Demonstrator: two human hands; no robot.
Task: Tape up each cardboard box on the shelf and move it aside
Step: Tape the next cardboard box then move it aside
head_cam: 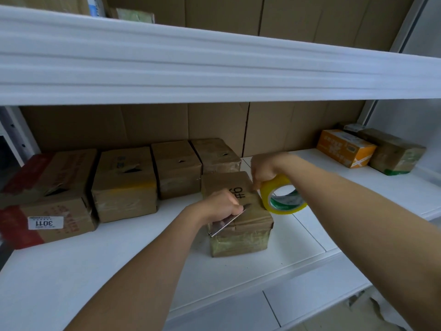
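Head view: taping in progress. The blade point(228, 223) was gripped by the left hand point(220, 205) on the box point(238, 225), the tape roll point(282, 195) by the right hand point(265, 169); cutting the tape was judged next.

"#6" on box point(238, 211); "3011" label point(45, 222)

a white flat shelf point(95, 259) carries four taped brown cardboard boxes point(124, 185) in a row at far left, one brown cardboard box marked #6 point(241, 225) nearer, and an orange printed carton point(344, 148) beside a brown taped box point(396, 154) far right.
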